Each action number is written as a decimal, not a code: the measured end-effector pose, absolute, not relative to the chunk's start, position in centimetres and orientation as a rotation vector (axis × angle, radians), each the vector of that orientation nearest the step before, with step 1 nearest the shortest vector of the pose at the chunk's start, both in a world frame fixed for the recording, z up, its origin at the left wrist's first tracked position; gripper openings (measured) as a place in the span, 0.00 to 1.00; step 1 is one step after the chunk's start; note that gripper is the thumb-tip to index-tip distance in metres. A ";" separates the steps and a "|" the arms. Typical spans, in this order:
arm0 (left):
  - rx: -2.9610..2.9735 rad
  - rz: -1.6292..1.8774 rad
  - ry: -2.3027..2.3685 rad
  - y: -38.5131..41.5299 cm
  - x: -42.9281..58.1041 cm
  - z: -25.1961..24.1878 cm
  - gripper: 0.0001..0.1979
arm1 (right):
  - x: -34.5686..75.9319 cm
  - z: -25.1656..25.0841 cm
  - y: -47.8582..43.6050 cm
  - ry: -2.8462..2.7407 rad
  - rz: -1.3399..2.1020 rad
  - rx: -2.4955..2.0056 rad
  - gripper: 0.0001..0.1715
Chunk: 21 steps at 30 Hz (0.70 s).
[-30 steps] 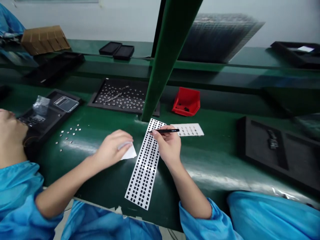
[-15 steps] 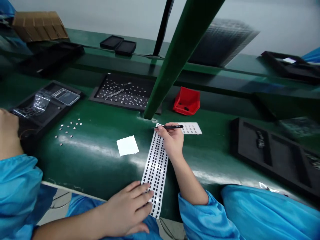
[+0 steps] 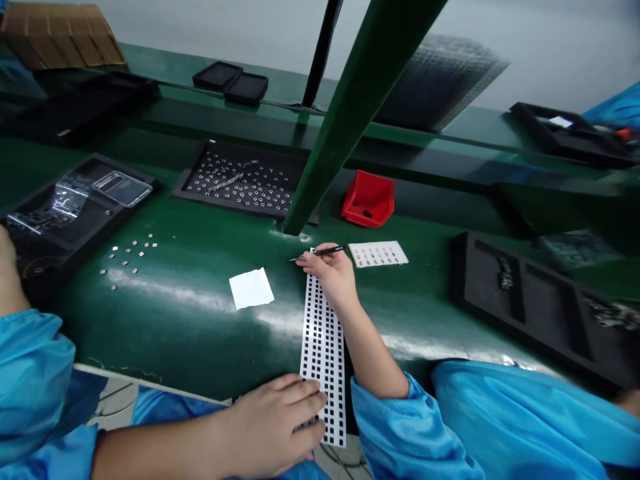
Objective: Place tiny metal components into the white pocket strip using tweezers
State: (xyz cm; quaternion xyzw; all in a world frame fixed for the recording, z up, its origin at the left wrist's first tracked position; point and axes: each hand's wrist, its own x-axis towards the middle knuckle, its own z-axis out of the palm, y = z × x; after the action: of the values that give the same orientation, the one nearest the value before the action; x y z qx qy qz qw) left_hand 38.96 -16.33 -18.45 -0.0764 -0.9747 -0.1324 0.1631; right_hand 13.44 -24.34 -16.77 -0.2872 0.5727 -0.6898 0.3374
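A long white sheet [image 3: 320, 327] with rows of small black squares lies lengthwise on the green bench. My left hand [image 3: 283, 420] rests on its near end, fingers stretched out flat. At the far end, my right hand [image 3: 336, 277] pinches black tweezers [image 3: 327, 251], whose thin tip points left past the sheet's edge. Whether the tip holds anything is too small to tell. Just right of that hand lies a white card [image 3: 378, 253] with rows of small marks or parts. A square of white paper [image 3: 251, 289] is left of the sheet.
Small square pieces [image 3: 131, 251] are scattered at left. A red bin [image 3: 369, 199] and a black tray of small parts [image 3: 235, 183] stand behind, beside a slanting green post [image 3: 345, 127]. Dark trays [image 3: 545, 293] sit at right. Other people's blue sleeves [image 3: 30, 373] show at both sides.
The sheet's near end has swung right, together with my left hand. My right hand and the tweezers have shifted a little left, uncovering more of the white card.
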 end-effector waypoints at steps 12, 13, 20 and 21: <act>0.259 -0.120 -2.694 -25.4 33.4 -15.4 0.20 | 11.2 -16.6 -23.9 1.636 -1.911 -0.707 0.29; 0.284 -0.074 -2.732 -26.5 32.3 -15.4 0.23 | 11.0 -16.6 -23.9 1.649 -1.915 -0.708 0.29; 0.239 -0.173 -2.859 -29.4 29.4 -17.3 0.32 | 11.1 -17.1 -23.8 1.700 -1.903 -0.704 0.26; 0.231 -0.196 -2.864 -29.4 29.5 -17.4 0.32 | 11.2 -17.1 -23.9 1.704 -1.898 -0.707 0.26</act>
State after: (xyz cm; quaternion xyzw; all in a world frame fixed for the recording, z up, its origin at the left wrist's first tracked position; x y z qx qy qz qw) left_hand 29.49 -29.45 -17.40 0.0795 -0.9860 -0.0673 0.1304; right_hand 11.18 -23.85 -17.13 -0.2588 0.6242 -0.6953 0.2447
